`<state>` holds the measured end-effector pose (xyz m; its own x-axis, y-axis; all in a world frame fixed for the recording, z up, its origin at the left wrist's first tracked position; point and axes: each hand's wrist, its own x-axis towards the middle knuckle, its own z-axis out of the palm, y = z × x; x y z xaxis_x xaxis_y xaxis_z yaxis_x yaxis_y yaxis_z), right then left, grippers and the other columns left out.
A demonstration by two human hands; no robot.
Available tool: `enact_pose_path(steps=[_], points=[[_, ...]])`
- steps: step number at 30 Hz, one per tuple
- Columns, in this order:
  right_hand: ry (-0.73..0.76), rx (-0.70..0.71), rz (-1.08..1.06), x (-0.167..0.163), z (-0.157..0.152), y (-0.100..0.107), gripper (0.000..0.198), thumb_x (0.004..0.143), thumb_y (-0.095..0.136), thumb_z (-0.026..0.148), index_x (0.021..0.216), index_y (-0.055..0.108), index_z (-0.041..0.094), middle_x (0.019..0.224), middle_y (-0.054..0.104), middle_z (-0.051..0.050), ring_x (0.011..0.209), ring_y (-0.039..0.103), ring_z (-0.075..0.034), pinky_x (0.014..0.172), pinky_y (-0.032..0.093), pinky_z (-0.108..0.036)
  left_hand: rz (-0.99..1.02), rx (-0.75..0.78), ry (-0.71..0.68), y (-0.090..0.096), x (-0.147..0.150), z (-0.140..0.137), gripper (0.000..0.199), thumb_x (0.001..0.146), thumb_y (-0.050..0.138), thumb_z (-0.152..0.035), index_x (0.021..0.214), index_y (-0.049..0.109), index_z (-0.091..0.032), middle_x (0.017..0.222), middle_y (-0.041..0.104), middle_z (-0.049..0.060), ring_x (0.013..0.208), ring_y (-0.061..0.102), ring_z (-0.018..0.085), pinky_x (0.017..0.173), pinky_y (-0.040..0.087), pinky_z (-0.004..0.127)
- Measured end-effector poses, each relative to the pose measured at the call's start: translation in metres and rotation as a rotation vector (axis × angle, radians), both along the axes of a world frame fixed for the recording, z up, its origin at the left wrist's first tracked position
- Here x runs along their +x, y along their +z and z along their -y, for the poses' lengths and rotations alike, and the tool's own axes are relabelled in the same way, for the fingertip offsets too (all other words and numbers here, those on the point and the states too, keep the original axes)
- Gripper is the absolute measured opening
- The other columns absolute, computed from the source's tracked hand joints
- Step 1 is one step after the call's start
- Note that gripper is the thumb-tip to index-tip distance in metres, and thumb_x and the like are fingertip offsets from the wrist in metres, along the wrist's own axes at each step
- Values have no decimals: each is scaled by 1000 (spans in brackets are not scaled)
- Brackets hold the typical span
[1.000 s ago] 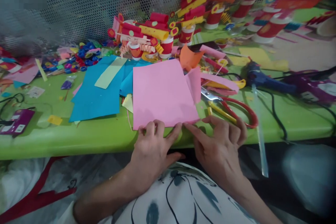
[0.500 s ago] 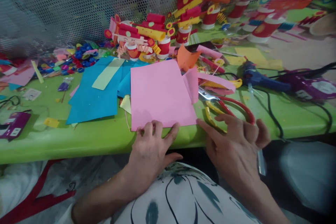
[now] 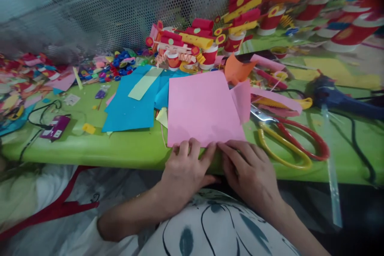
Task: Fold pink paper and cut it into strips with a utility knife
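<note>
A square sheet of pink paper [image 3: 204,108] lies at the table's near edge. My left hand [image 3: 187,172] rests bent fingertips on its near edge; the fingers are apart and the thumb sticks out below, away from the paper. Close beside it, my right hand [image 3: 250,170] has its fingers bent together over the same edge near the right corner, its thumb mostly hidden underneath. Just right of that hand lie scissors [image 3: 288,140] with one red and one yellow handle. A folded pink piece [image 3: 241,100] touches the sheet's right side.
Blue paper [image 3: 132,108] with a pale green strip [image 3: 146,83] lies left. A blue glue gun [image 3: 339,95] and a clear glue stick [image 3: 331,168] are right. Decorated red cups [image 3: 209,57] stand behind, before a perforated metal screen [image 3: 114,12]. A purple box [image 3: 55,128] has a cord.
My right hand has moved left from beside the scissors onto the paper's near edge, next to my left hand. The scissors are now uncovered. The view has swung left.
</note>
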<state>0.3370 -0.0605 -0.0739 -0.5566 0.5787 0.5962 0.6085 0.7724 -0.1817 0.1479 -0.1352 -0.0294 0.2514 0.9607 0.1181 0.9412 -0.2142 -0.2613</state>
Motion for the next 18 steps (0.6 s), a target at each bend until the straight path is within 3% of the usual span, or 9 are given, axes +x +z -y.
enact_pose_path(steps=[5,11,18], points=[[31,18,-25,3,0,1,31,94,69,12,125,72,16,114,75,-11,101,67,-25,87,58,-40,10,49,14,-9,-18,11,96,88,64,-84,161,59,-21,119,71,15,100,65,27,84,62,38],[48,10,-16,3,-1,1,33,94,71,11,127,70,14,115,74,-12,102,67,-26,88,59,-42,-39,163,22,-8,-45,27,81,98,61,-75,152,67,-15,126,75,18,106,68,30,113,53,55],[77,0,-12,5,-2,4,33,94,70,9,127,69,12,114,72,-13,100,66,-26,88,57,-42,-9,207,63,-11,-54,34,82,99,59,-78,149,69,-14,126,78,19,102,71,31,116,48,60]])
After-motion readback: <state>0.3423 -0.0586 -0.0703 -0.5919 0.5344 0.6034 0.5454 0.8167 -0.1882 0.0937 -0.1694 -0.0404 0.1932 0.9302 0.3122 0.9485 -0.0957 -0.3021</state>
